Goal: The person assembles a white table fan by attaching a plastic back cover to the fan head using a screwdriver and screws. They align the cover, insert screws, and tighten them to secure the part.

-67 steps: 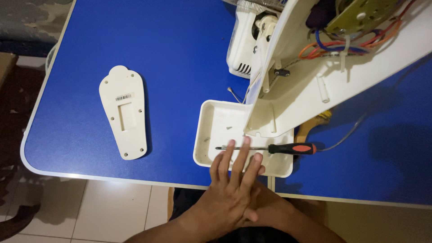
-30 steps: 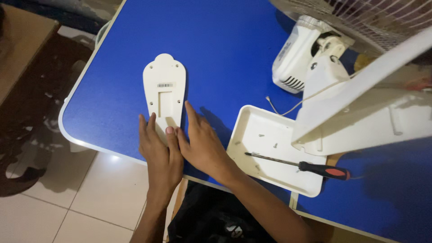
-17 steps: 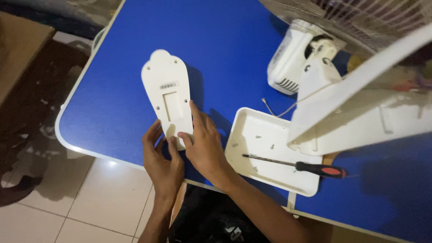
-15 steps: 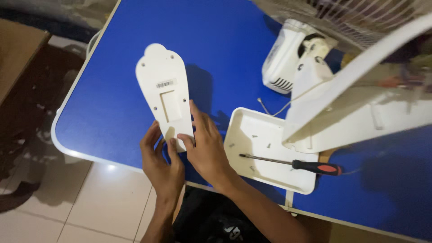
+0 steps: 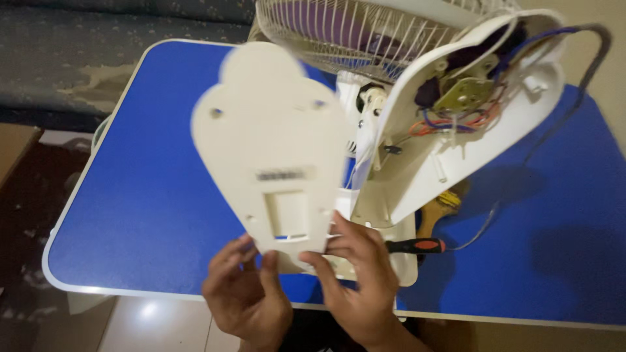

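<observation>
matt cream plastic cover plate (image 5: 270, 150), glossy blue tabletop (image 5: 143, 195).

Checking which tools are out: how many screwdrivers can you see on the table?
1. A screwdriver with a black and red handle lies on the white tray, beside the right hand; its shaft is hidden behind that hand. More could be hidden behind the raised cover plate.

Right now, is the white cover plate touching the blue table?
Apart. The head view shows the white cover plate lifted off the blue table, held at its narrow lower end by the left hand and right hand.
</observation>
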